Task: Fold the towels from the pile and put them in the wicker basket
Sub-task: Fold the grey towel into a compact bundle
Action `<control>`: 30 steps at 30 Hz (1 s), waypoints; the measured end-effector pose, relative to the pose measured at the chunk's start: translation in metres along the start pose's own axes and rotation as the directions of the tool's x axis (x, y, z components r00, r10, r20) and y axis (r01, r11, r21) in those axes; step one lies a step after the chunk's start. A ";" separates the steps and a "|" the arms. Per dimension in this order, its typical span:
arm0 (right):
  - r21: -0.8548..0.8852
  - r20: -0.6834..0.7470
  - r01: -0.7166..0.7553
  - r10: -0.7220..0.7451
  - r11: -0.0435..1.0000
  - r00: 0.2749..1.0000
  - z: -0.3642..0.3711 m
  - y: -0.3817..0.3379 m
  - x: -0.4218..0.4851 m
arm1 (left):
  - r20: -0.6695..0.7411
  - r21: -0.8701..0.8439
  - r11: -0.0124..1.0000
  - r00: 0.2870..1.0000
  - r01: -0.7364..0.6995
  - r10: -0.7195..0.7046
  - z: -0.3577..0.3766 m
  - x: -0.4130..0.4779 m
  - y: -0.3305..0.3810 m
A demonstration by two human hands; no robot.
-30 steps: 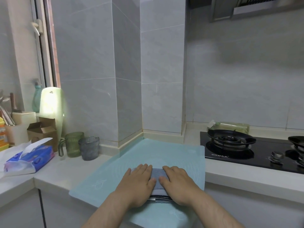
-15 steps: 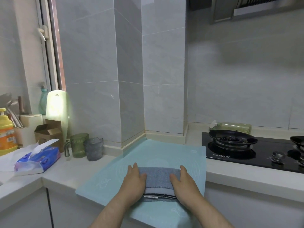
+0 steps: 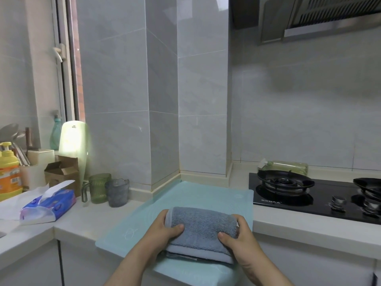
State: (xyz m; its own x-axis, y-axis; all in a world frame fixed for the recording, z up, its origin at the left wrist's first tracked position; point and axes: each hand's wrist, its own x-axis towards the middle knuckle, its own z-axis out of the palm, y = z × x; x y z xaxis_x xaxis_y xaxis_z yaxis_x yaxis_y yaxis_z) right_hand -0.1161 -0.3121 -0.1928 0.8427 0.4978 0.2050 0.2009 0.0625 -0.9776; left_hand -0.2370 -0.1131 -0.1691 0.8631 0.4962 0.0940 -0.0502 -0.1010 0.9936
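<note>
On the mat [image 3: 198, 195], left hand [image 3: 162, 230] and right hand [image 3: 241, 238] grip the folded towel [image 3: 203, 226] between them.

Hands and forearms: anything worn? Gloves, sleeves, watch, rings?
Nothing worn shows. The left hand and right hand are bare, without gloves. The left forearm and right forearm are uncovered to the frame edge: no sleeve, watch or band. No ring visible.
</note>
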 end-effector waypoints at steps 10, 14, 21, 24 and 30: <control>-0.045 -0.109 0.081 -0.086 0.996 0.990 0.045 -0.020 0.037 | -0.200 0.210 0.968 0.962 -0.140 0.183 -0.016 0.029 0.008; -0.160 -0.115 0.064 -0.083 0.985 0.990 0.059 -0.013 0.051 | -0.343 0.276 0.958 0.924 -0.071 0.167 -0.021 0.043 -0.010; -0.215 -0.155 0.039 -0.074 0.976 0.985 0.056 -0.011 0.053 | -0.328 0.244 0.964 0.926 -0.108 0.187 -0.023 0.049 -0.013; -0.223 -0.168 0.025 -0.064 0.975 0.984 0.057 -0.013 0.052 | -0.341 0.182 0.978 0.926 -0.103 0.161 -0.023 0.048 -0.011; -0.273 -0.191 0.033 -0.088 0.962 0.978 0.056 -0.015 0.053 | -0.344 0.325 0.942 0.919 -0.079 0.196 -0.021 0.049 -0.010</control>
State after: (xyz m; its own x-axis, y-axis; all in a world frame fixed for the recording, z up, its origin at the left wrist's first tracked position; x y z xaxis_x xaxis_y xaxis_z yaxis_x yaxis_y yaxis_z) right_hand -0.1028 -0.2385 -0.1703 0.9016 0.3164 0.2950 0.3571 -0.1595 -0.9203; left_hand -0.2050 -0.0700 -0.1731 0.6103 0.7323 0.3020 0.0480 -0.4147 0.9087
